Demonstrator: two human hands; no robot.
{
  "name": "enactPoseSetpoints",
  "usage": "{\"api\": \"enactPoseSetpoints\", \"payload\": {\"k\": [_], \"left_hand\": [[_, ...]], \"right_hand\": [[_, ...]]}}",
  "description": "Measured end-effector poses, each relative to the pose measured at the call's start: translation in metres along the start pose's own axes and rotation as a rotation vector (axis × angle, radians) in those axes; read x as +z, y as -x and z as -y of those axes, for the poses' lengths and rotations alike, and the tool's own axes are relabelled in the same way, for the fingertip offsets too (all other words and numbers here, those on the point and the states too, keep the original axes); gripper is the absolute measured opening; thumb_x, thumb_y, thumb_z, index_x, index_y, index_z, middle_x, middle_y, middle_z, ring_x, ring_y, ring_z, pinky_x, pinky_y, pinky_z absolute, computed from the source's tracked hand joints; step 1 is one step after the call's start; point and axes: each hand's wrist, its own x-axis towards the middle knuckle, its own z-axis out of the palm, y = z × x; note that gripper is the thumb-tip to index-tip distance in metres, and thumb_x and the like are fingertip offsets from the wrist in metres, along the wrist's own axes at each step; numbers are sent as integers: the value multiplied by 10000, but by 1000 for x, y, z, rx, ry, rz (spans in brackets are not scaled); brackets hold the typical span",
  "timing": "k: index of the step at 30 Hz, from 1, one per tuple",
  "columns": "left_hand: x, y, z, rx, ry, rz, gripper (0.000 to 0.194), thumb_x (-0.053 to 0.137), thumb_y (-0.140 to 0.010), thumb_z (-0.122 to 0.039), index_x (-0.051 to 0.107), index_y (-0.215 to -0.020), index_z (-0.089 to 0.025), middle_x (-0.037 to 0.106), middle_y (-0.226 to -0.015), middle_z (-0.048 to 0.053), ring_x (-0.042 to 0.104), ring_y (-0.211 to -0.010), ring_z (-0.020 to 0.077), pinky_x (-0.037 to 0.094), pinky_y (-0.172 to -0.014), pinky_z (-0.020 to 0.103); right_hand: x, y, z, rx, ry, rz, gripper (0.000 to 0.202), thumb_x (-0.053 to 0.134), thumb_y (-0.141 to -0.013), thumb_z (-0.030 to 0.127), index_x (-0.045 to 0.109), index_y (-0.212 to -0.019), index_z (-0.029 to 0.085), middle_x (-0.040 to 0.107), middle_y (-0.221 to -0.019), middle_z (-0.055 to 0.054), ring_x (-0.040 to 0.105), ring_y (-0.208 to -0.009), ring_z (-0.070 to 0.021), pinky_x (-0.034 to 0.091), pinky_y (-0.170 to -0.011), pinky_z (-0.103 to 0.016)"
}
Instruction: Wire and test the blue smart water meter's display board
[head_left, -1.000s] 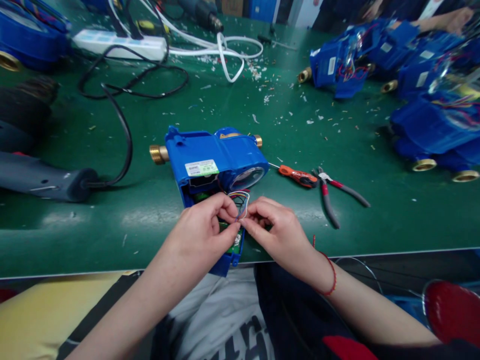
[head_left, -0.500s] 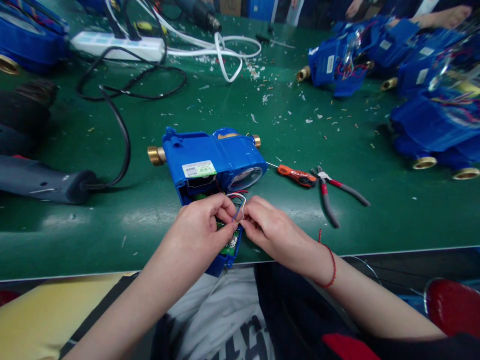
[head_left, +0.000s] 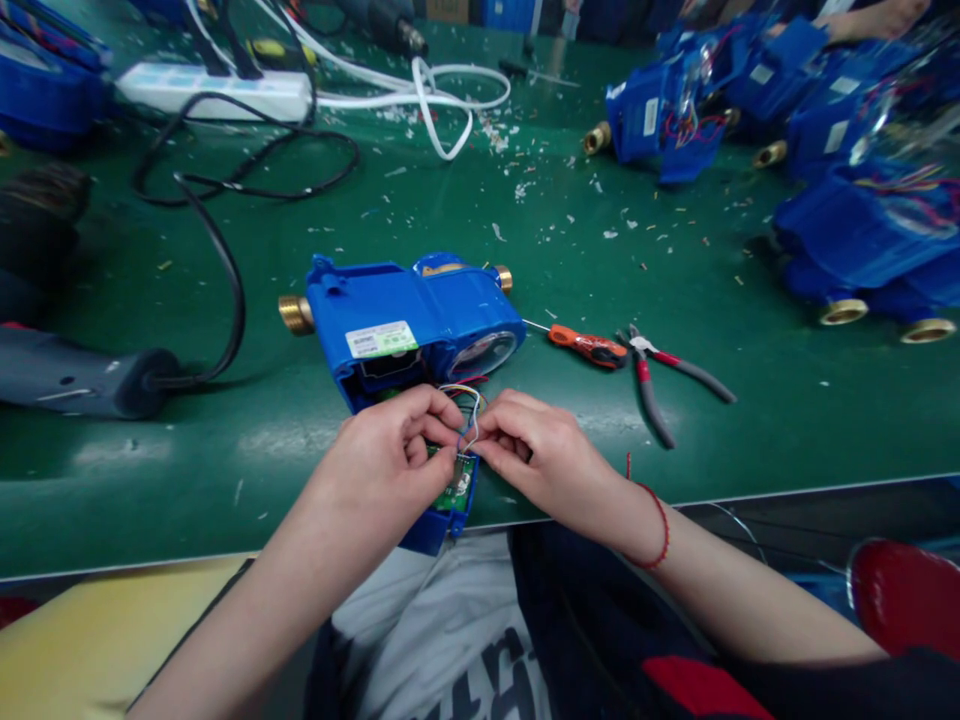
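A blue meter housing with brass threaded ends lies on the green table, its lower side open. Thin wires run from it down to a green circuit board in a blue cover at the table's front edge. My left hand is closed in a pinch at the wires, above the board. Opposite it, my right hand pinches the wires too, fingertips almost touching the left ones. The fingers partly hide the board and wire ends.
An orange screwdriver and red-grey pliers lie right of the housing. More blue meters crowd the right, near another person's hand. At left are a grey corded tool and a power strip. White scraps dot the table.
The view has shifted slightly, so most things appear a little further left. Both hands keep their pinches at the wires, with slightly more of the board showing.
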Motion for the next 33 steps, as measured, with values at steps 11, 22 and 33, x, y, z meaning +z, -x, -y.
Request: {"api": "enactPoseSetpoints", "payload": {"k": [11, 22, 33], "left_hand": [[-2, -1, 3, 5, -10, 16, 99, 612, -686, -155, 654, -775, -162, 647, -585, -42, 501, -472, 77, 363, -454, 179], [36, 70, 55, 248, -580, -603, 816, 722, -710, -577, 380, -1356, -213, 486, -1287, 177, 469, -1208, 424, 392, -971, 636], [-18, 74, 65, 253, -246, -456, 414, 640, -768, -173, 536, -1156, -273, 593, -1197, 63, 633, -1077, 242, 523, -912, 350]], "right_hand": [[4, -1, 0, -13, 28, -36, 120, 531, -817, 27, 553, -786, 141, 496, -732, 13, 454, -635, -77, 364, -569, -199], [-20, -13, 3, -461, 517, 90, 228, 467, -938, 128, 631, -1090, 177, 590, -1070, -89, 499, -872, -176, 439, -667, -283], [-35, -32, 19, -309, 428, -261, 136, 512, -901, 57, 623, -977, 81, 602, -980, -120, 545, -936, -181, 467, -827, -314]]}}
